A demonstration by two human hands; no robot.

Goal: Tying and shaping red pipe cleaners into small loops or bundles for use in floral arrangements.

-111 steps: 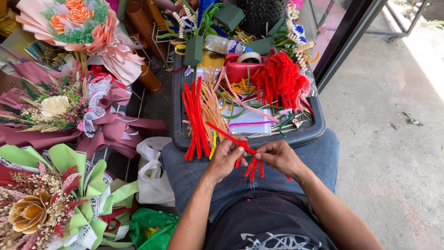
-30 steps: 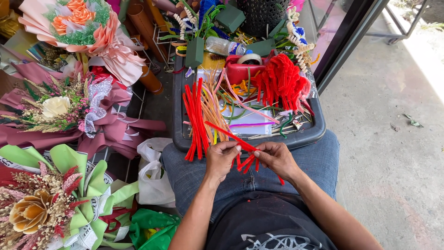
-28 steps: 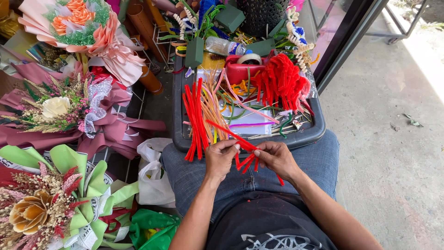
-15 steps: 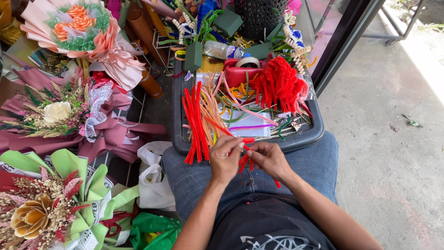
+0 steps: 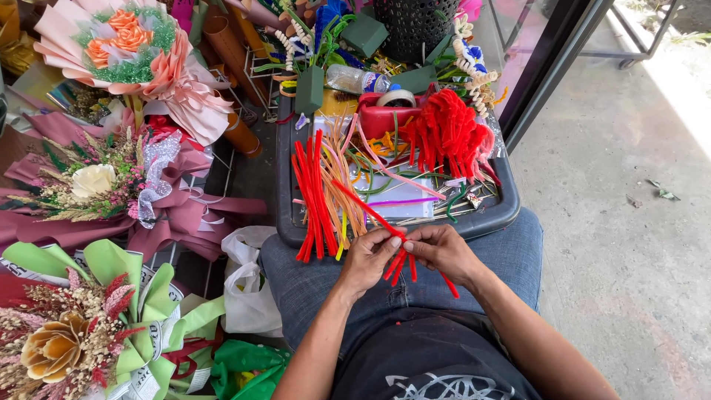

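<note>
both hands met over the lap, just in front of the tray (image 5: 495,219). the left hand (image 5: 368,259) and right hand (image 5: 444,250) pinched a few red pipe cleaners (image 5: 398,261) between fingertips; short ends hung below the grip, one long stem ran up-left over the tray.

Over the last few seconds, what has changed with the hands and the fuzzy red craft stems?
The left hand and right hand have drawn closer, fingertips now meeting on the small bunch of fuzzy red craft stems; both held it throughout. The dark plastic tray on the lap, its loose row of red stems and the wrapped bouquets stayed put.
</note>
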